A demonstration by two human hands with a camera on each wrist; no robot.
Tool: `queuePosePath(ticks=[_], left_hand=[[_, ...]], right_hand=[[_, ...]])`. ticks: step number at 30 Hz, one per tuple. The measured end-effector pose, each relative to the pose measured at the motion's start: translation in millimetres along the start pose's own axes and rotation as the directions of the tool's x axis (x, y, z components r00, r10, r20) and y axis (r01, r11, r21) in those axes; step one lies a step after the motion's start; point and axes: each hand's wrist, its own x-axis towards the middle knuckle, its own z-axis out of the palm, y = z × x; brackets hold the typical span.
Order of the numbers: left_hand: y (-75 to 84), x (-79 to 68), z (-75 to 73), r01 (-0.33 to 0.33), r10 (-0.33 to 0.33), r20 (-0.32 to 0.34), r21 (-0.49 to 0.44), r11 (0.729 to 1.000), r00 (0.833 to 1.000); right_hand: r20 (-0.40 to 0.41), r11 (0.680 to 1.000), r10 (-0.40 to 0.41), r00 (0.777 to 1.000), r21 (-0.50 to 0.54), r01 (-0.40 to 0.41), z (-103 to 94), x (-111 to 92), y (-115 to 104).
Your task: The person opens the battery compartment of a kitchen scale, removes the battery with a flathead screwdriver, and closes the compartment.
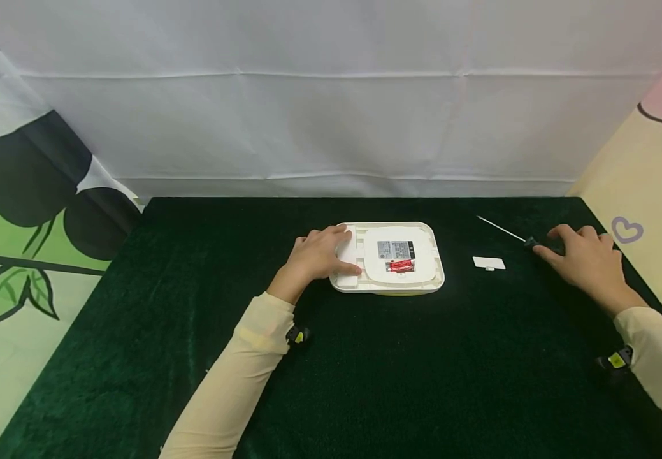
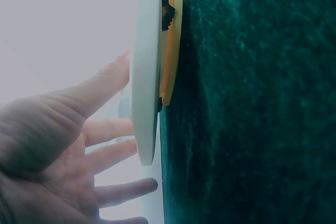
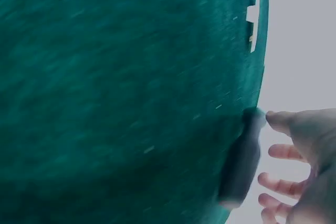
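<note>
A flat white device (image 1: 434,264) with rounded corners lies with its label and open battery compartment facing up. Red batteries (image 1: 401,266) sit in that compartment. My left hand (image 1: 319,254) rests on the device's left end, thumb and fingers spread; the left wrist view shows the device's edge (image 2: 146,77) and a yellow layer beneath it. At the right, a screwdriver (image 1: 503,229) lies on the cloth, shaft pointing away to the left. My right hand (image 1: 589,261) is beside its dark handle (image 3: 241,166), fingers loosely bent and apart, thumb tip close to the handle; contact is unclear.
A small white battery cover (image 1: 488,262) lies between the device and the screwdriver. Dark green cloth (image 1: 394,370) covers the table. A white curtain (image 1: 342,140) hangs behind the far edge, with printed cloth panels at both sides.
</note>
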Motion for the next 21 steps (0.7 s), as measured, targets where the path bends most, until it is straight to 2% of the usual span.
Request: queuePosePath(ticks=[4,8,12,21], left_hand=[[0.0,-0.1,-0.3,-0.001,0.001,0.002,0.0,1.0,1.0],[0.1,-0.5,-0.9,-0.001,0.001,0.004,0.002,1.0,1.0],[-0.3,-1.1,-1.1,0.0,0.0,0.005,0.001,1.0,1.0],[-0.2,-0.9,-1.6,0.001,-0.001,0.007,-0.009,1.0,1.0]], right_hand=[[-0.07,0.996,-0.092,0.993,-0.022,0.091,-3.7,8.5,-18.4],[-0.087,0.981,-0.196,0.977,-0.008,0.196,-4.5,16.2,-44.9],[-0.059,0.965,-0.259,0.964,0.01,0.26,-1.5,22.2,-73.7],[0.031,0.951,-0.304,0.952,0.065,0.301,11.1,30.0,-125.3]])
